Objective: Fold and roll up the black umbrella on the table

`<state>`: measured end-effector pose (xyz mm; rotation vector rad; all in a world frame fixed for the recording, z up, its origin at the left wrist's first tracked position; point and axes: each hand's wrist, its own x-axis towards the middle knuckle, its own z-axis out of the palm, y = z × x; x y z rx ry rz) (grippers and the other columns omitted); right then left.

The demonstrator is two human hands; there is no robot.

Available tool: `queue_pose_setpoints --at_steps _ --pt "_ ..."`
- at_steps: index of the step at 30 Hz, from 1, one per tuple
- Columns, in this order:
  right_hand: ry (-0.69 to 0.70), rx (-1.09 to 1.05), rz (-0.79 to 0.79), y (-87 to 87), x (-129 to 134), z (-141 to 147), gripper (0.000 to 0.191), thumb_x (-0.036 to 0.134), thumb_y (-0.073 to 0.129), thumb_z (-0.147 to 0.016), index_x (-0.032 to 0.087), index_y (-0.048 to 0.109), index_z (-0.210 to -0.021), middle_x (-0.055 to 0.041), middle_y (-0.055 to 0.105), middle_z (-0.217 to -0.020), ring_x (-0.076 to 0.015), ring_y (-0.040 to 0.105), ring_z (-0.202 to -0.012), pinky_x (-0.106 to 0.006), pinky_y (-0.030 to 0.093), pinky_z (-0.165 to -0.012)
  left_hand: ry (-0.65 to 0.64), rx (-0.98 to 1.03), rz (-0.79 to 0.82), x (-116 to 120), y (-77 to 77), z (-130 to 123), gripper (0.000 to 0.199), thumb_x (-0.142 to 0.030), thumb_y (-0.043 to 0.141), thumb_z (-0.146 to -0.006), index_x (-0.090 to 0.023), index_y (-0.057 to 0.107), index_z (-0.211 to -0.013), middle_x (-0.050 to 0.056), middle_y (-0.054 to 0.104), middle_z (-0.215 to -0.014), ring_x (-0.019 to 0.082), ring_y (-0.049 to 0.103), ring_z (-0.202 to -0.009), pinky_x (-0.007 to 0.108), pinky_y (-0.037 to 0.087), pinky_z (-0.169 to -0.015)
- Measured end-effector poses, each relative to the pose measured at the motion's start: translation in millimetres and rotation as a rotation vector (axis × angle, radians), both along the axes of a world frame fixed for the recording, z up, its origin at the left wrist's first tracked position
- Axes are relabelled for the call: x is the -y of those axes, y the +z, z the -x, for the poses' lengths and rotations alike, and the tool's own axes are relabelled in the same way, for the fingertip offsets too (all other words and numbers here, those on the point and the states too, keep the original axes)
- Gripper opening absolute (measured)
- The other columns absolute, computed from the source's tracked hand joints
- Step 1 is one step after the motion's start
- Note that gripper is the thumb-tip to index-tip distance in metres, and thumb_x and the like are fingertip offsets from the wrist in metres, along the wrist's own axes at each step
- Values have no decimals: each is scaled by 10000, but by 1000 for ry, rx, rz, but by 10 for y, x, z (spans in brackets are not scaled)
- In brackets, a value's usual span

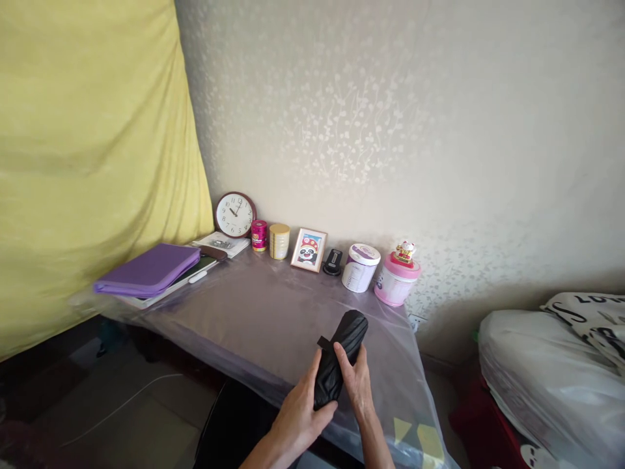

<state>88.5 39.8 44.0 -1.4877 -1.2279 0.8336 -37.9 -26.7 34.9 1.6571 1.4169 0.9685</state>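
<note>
Black folded fabric umbrella [347, 332] rests in both hands above the near edge of a plastic-covered table [263, 319], the left hand [300, 410] curled around its lower end, the right hand [359, 384] closed about its side, thumb on top. A purple zippered folder [153, 270] lies at the left edge. Along the far edge stand a round brown-rimmed clock [236, 215] near the left corner, a pink-and-white tub [396, 283] at the right corner, a white-and-purple tub [360, 268] beside it, a framed panda picture [309, 249], a yellow ribbed canister [279, 241] and a magenta tin [259, 236]. A white-and-red cat figurine [405, 253] tops the pink tub.
</note>
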Motion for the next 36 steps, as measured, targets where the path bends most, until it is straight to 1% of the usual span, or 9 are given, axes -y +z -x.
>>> queue_pose_setpoints --at_steps 2,4,8,13,16,21,27,32,36 --pt "-36 188 -52 -82 -53 -48 705 555 605 -676 137 460 -1225 -136 593 -1078 -289 577 -980 -396 460 -837 20 -185 -29 -56 -61 12 839 -219 535 -727 -274 44 -1405 75 403 -1361 212 487 -1151 307 405 -927" --pt "-51 341 -107 -175 -88 -74 709 553 573 -706 139 438 -1266 -169 525 -1160 -300 573 -980 -420 469 -818 21 -380 20 -90 -67 15 823 -225 527 -749 -298 33 -1403 68 499 -1253 210 572 -1019 294 449 -828" --pt "51 486 -256 -270 -105 -94 442 458 457 -826 200 540 -1176 -139 434 -1267 -261 556 -1030 -394 476 -836 40 -655 15 -123 -27 -18 765 -212 534 -756 -324 125 -1393 62 540 -1145 207 618 -868 288 465 -727" --pt "345 463 -401 -201 -123 -155 260 323 434 -869 233 622 -1023 -73 552 -1134 -176 570 -987 -303 448 -885 44 -702 19 -150 -31 -47 813 -204 550 -749 -261 77 -1407 80 533 -1169 202 607 -902 267 457 -746" --pt "367 312 -421 -195 -142 -201 201 327 479 -848 218 641 -896 -69 596 -1026 -171 580 -921 -284 468 -820 43 -685 33 -166 -37 -36 835 -231 557 -751 -195 48 -1412 100 527 -1181 213 595 -938 268 455 -762" --pt "355 18 -300 -214 -90 -284 203 397 582 -776 207 640 -819 -23 613 -777 -152 570 -732 -260 483 -701 21 -736 32 -176 -30 -23 818 -244 564 -756 -308 65 -1401 61 543 -1111 204 622 -851 287 470 -730" --pt "404 -228 -105 -71 2 -349 277 457 676 -668 201 639 -766 7 581 -725 -122 549 -611 -257 493 -625 19 -820 -2 -147 -23 -63 753 -213 552 -775 -369 134 -1382 78 515 -1163 199 636 -833 286 486 -715" --pt "481 -181 -81 -2 -94 -233 280 461 639 -698 191 629 -773 16 569 -715 -117 557 -617 -254 485 -626 22 -878 -29 -116 -23 -91 700 -186 545 -771 -357 218 -1365 80 524 -1140 198 643 -781 292 501 -679" --pt "542 -11 -60 19 -209 -145 243 427 576 -747 189 625 -756 20 549 -689 -97 521 -551 -227 453 -548 31 -886 -46 -102 -45 -94 682 -188 554 -765 -320 249 -1360 78 532 -1124 198 638 -759 301 508 -665"
